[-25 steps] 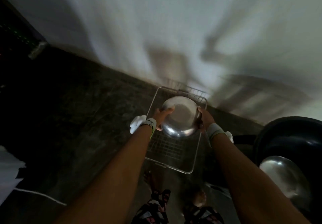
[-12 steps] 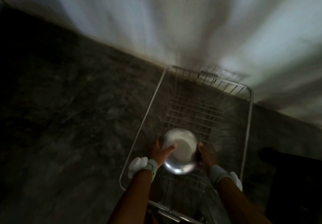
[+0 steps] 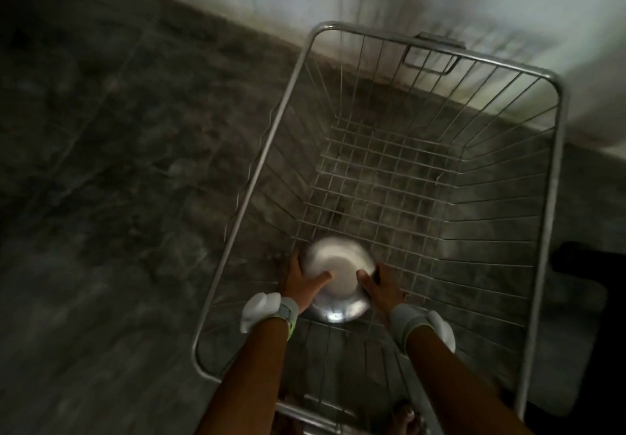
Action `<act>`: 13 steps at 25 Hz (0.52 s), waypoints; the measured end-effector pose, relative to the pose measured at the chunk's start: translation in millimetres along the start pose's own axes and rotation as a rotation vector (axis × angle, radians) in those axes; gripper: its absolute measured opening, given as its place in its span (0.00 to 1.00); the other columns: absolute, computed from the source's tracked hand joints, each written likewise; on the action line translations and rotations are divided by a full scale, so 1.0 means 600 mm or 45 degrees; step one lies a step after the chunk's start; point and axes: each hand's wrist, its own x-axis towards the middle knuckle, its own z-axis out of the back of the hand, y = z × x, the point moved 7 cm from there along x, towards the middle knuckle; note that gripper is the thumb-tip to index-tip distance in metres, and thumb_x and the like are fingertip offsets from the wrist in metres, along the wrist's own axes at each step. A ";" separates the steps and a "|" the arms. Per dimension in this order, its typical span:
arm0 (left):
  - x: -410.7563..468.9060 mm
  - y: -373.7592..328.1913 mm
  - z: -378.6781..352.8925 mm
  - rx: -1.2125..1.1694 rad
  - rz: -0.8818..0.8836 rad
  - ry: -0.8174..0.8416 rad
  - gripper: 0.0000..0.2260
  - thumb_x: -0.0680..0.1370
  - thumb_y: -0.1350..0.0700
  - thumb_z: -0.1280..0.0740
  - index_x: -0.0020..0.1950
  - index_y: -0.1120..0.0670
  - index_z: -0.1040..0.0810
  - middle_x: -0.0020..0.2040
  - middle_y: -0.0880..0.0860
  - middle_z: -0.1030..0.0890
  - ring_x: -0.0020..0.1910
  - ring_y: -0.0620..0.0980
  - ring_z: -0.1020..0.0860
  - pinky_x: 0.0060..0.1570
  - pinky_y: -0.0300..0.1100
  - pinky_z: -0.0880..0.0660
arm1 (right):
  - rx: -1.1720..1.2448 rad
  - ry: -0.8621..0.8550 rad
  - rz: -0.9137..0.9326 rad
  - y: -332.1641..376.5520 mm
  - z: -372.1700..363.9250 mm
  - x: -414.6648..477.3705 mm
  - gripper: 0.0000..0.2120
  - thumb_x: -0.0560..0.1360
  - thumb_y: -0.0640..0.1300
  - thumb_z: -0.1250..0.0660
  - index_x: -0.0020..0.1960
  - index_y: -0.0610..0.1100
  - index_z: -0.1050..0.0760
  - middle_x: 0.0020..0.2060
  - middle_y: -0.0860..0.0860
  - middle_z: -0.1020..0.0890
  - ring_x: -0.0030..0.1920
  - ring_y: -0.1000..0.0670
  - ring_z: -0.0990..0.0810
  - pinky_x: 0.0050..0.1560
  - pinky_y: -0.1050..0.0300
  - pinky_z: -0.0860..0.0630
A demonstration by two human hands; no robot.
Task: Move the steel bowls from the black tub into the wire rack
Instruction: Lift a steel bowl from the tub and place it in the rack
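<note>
**First steel bowl going into the wire rack**

Seen from above, a person's left hand [image 3: 302,280] and right hand [image 3: 381,287] clasp one steel bowl [image 3: 337,277] by opposite rims, low inside the wire rack [image 3: 555,197] near its near-left corner. Whether it rests on the mesh floor is unclear. The rack holds nothing else. The black tub is out of view, so remaining bowls cannot be counted.

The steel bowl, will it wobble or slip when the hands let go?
The steel bowl looks smooth and shiny, so probably slippery; both hands grip its rim. Its rounded underside may rock on the wire rack grid. It looks stiff, unlikely to bend.
</note>
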 end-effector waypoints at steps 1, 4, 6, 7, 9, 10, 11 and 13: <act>-0.005 0.000 -0.005 0.036 0.009 0.025 0.44 0.69 0.53 0.26 0.78 0.53 0.48 0.76 0.58 0.39 0.73 0.59 0.36 0.70 0.57 0.34 | -0.053 -0.005 0.000 0.003 0.001 -0.005 0.28 0.78 0.43 0.37 0.73 0.34 0.42 0.64 0.39 0.28 0.69 0.38 0.31 0.70 0.43 0.33; -0.048 -0.031 -0.010 0.371 -0.023 0.002 0.42 0.74 0.49 0.31 0.79 0.50 0.55 0.79 0.58 0.47 0.76 0.59 0.42 0.72 0.56 0.38 | -0.178 -0.082 0.019 0.031 0.016 -0.047 0.26 0.77 0.40 0.36 0.71 0.35 0.38 0.60 0.38 0.27 0.63 0.41 0.26 0.64 0.49 0.30; -0.112 -0.072 -0.023 0.469 -0.082 -0.015 0.38 0.76 0.49 0.34 0.78 0.50 0.55 0.79 0.57 0.50 0.77 0.58 0.46 0.74 0.54 0.42 | -0.181 -0.113 0.041 0.061 0.025 -0.106 0.26 0.77 0.40 0.38 0.74 0.39 0.40 0.70 0.39 0.30 0.68 0.40 0.30 0.67 0.49 0.32; -0.151 -0.094 -0.034 0.451 -0.108 -0.007 0.36 0.77 0.50 0.35 0.78 0.49 0.54 0.79 0.57 0.50 0.77 0.57 0.46 0.74 0.54 0.42 | -0.192 -0.109 0.055 0.074 0.031 -0.140 0.26 0.78 0.39 0.40 0.75 0.40 0.41 0.71 0.40 0.32 0.69 0.40 0.31 0.69 0.48 0.33; -0.265 -0.161 -0.036 0.284 -0.091 0.049 0.31 0.79 0.55 0.38 0.78 0.49 0.50 0.79 0.57 0.47 0.76 0.58 0.43 0.73 0.54 0.40 | -0.164 -0.112 0.051 0.121 0.068 -0.252 0.25 0.79 0.37 0.43 0.75 0.41 0.41 0.72 0.40 0.33 0.70 0.40 0.31 0.70 0.47 0.33; -0.319 -0.190 -0.041 0.187 -0.069 0.071 0.29 0.80 0.58 0.40 0.78 0.49 0.48 0.78 0.58 0.46 0.75 0.58 0.41 0.72 0.54 0.38 | -0.158 -0.123 0.043 0.139 0.085 -0.301 0.24 0.79 0.37 0.43 0.74 0.40 0.39 0.71 0.40 0.32 0.69 0.40 0.30 0.69 0.46 0.32; -0.371 -0.216 -0.045 0.133 -0.060 0.078 0.27 0.80 0.59 0.41 0.78 0.50 0.46 0.77 0.58 0.44 0.74 0.59 0.39 0.72 0.54 0.37 | -0.164 -0.145 0.036 0.158 0.103 -0.350 0.22 0.79 0.37 0.42 0.72 0.40 0.36 0.70 0.39 0.30 0.68 0.39 0.29 0.68 0.45 0.31; -0.489 -0.291 -0.041 0.113 -0.042 0.104 0.24 0.80 0.59 0.42 0.76 0.51 0.41 0.76 0.60 0.40 0.72 0.60 0.36 0.71 0.53 0.35 | -0.211 -0.185 0.039 0.208 0.164 -0.473 0.18 0.79 0.41 0.42 0.68 0.40 0.31 0.66 0.39 0.26 0.65 0.40 0.26 0.67 0.45 0.29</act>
